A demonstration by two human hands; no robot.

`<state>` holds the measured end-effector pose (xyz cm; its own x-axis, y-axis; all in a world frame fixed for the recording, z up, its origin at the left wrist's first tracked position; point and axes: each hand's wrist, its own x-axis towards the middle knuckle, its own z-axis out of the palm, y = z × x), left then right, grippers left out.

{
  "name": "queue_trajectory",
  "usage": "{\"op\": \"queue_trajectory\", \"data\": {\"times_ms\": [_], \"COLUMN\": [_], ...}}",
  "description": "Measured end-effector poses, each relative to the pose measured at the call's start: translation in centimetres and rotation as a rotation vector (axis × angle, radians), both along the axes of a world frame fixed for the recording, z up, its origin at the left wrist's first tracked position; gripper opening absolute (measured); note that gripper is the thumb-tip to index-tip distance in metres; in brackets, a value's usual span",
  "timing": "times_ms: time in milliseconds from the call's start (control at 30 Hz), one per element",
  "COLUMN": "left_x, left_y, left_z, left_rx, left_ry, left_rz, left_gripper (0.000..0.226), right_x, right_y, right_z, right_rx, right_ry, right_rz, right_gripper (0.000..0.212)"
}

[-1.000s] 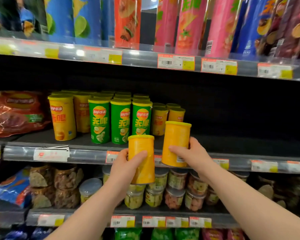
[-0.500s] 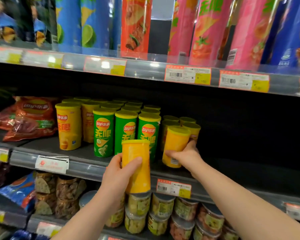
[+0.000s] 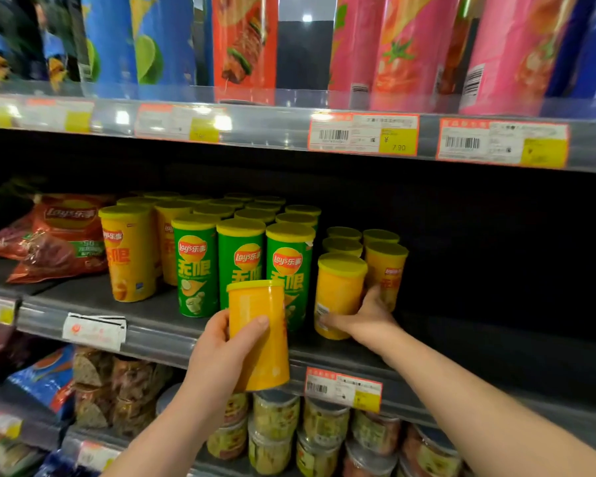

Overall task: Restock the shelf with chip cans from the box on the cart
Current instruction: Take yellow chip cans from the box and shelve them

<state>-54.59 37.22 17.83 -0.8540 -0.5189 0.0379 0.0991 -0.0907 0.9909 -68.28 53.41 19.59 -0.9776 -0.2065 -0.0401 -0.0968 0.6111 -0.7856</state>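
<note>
- Pushed deeper since a second ago: right can (image 3: 339, 290), now upright on the shelf (image 3: 152, 335) just inside its front edge, close against the yellow row (image 3: 386, 266) behind and just beside the green cans (image 3: 241, 263). Raised nearer that edge too: left can (image 3: 258, 332).
- Right hand (image 3: 365, 321) wrapped low round the right can, digits curled on its lower wall; not released.
- Left hand (image 3: 221, 359) gripping the left can round its lower half, thumb across the front, fingers behind. Held upright in the air before the front edge, not yet on the shelf.
- Probably light and stiff: smooth tube with a snap lid, a little slippery, dentable under a hard squeeze, contents brittle. Best taken round the middle or lower wall, never by the lid.
- Dark, flat board, likely smooth enough for sliding a can back; rail with a price tag (image 3: 343, 387) along the front edge.
- Room right of the yellow row, where only dark board shows. Modest headroom under the upper shelf (image 3: 272, 129), seemingly enough for short cans. Chip bags (image 3: 59, 235) at the left end.
</note>
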Motion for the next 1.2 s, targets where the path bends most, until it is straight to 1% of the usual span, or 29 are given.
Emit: {"op": "queue_trajectory", "data": {"times_ms": [100, 167, 233, 333, 367, 433, 500, 600, 633, 700, 767, 833, 933, 1100, 1200], "left_x": [-0.2, -0.4, -0.5, -0.7, -0.8, -0.9, -1.0, -1.0, -1.0, -1.0, -1.0, -1.0, -1.0, -0.8, -0.6], "left_y": [0.1, 0.2, 0.2, 0.3, 0.3, 0.3, 0.3, 0.2, 0.1, 0.1, 0.1, 0.0, 0.0, -0.1, -0.1], "left_z": [0.3, 0.4, 0.5, 0.7, 0.7, 0.6, 0.6, 0.6, 0.5, 0.5, 0.4, 0.3, 0.3, 0.1, 0.0], "left_rx": [0.006, 0.006, -0.003, -0.029, -0.028, -0.020, -0.016, -0.005, -0.002, -0.006, -0.014, -0.013, -0.013, -0.023, -0.006], "left_ry": [0.000, 0.002, -0.005, -0.012, -0.011, -0.006, -0.005, 0.000, 0.001, 0.001, -0.001, 0.002, 0.006, 0.011, 0.020], "left_rz": [-0.010, -0.024, -0.040, -0.040, -0.039, -0.041, -0.048, -0.056, -0.057, -0.060, -0.065, -0.069, -0.073, -0.066, -0.064], "left_gripper": [0.022, 0.025, 0.043, 0.068, 0.074, 0.079, 0.075, 0.059, 0.057, 0.060, 0.070, 0.075, 0.075, 0.075, 0.065], "right_x": [0.0, -0.1, 0.0, -0.1, -0.1, -0.1, -0.1, -0.1, -0.1, -0.1, -0.2, -0.3, -0.5, -1.0, -1.3], "right_y": [0.3, 0.3, 0.2, 0.3, 0.4, 0.4, 0.3, 0.2, 0.2, 0.2, 0.0, -0.2, -0.5, -0.8, -1.0], "right_z": [0.0, 0.0, 0.0, 0.0, 0.0, -0.1, -0.2, -0.4, -0.4, -0.5, -0.5, -0.5, -0.4, -0.3, -0.3], "right_rx": [0.019, 0.051, 0.062, 0.073, 0.087, 0.088, 0.080, 0.096, 0.095, 0.080, 0.077, 0.075, 0.070, 0.044, 0.030], "right_ry": [0.001, 0.029, 0.026, -0.008, -0.003, 0.015, 0.010, 0.006, 0.012, 0.023, 0.029, 0.038, 0.059, 0.073, 0.088], "right_rz": [0.054, 0.028, 0.019, 0.069, 0.072, 0.040, 0.034, 0.056, 0.049, 0.022, 0.004, -0.003, -0.011, -0.022, -0.024], "right_gripper": [0.087, 0.092, 0.099, 0.091, 0.090, 0.096, 0.098, 0.085, 0.081, 0.076, 0.077, 0.075, 0.069, 0.064, 0.062]}}
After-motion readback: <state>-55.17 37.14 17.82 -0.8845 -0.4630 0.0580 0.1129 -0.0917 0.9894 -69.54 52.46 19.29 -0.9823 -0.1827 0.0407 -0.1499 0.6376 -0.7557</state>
